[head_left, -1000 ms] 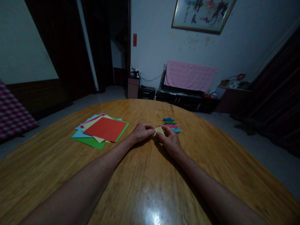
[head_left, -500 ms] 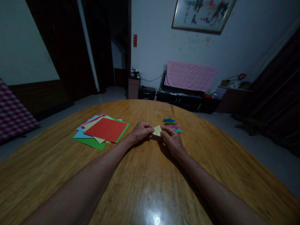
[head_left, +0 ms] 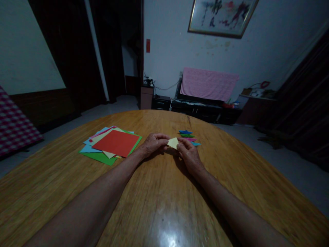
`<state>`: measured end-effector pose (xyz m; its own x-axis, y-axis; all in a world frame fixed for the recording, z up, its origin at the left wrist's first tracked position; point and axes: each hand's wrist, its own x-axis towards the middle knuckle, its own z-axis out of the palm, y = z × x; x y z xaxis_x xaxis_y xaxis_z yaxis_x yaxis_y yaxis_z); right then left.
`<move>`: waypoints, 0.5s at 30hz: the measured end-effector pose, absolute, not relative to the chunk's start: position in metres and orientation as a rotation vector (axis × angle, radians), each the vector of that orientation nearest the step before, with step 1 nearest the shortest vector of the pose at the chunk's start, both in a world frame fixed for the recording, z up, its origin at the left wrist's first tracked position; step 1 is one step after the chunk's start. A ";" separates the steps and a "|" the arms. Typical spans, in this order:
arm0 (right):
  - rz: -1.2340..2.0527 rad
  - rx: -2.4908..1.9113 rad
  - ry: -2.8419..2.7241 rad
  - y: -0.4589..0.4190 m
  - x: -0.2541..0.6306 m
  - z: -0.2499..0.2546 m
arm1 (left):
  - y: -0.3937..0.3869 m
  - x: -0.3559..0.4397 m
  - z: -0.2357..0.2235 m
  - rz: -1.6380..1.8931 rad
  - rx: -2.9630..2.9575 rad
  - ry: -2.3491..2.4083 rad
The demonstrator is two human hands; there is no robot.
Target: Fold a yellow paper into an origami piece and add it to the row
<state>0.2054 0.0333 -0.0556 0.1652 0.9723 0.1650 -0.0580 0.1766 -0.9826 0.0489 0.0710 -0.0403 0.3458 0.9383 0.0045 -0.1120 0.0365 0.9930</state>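
Between my two hands is a small piece of pale yellow folded paper (head_left: 173, 143), pointed at its left end. My left hand (head_left: 154, 144) pinches its left tip, and my right hand (head_left: 189, 157) grips its lower right edge. Both forearms rest on a round wooden table (head_left: 164, 195). Left of my left hand lies a loose stack of square origami paper (head_left: 115, 143), with a red sheet on top. Just beyond my right hand sits a small pile of folded paper pieces (head_left: 187, 137) in blue, green, pink and teal.
The table's far edge curves behind the papers. Beyond it are a low black cabinet (head_left: 200, 115) under a pink cloth (head_left: 208, 84), and a checked cushion (head_left: 14, 123) at the far left. A framed painting (head_left: 222, 17) hangs on the wall.
My hands have moved slightly apart. The yellow paper now shows more of its surface, as a flatter triangle, than it did a second ago.
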 end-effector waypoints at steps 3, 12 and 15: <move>0.959 -1.079 -1.198 0.033 0.203 -0.057 | 0.070 0.051 -0.041 1.015 1.211 0.913; 0.757 -1.045 -1.486 0.033 0.199 -0.071 | 0.070 0.054 -0.041 1.147 1.200 0.951; 0.710 -1.063 -1.500 0.036 0.200 -0.074 | 0.071 0.054 -0.043 1.141 1.161 0.933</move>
<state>0.2001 0.0356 -0.0735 0.0149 0.9021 0.4313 0.2387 0.4156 -0.8777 0.0544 0.0715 -0.0427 0.1977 0.9802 0.0153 -0.1793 0.0209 0.9836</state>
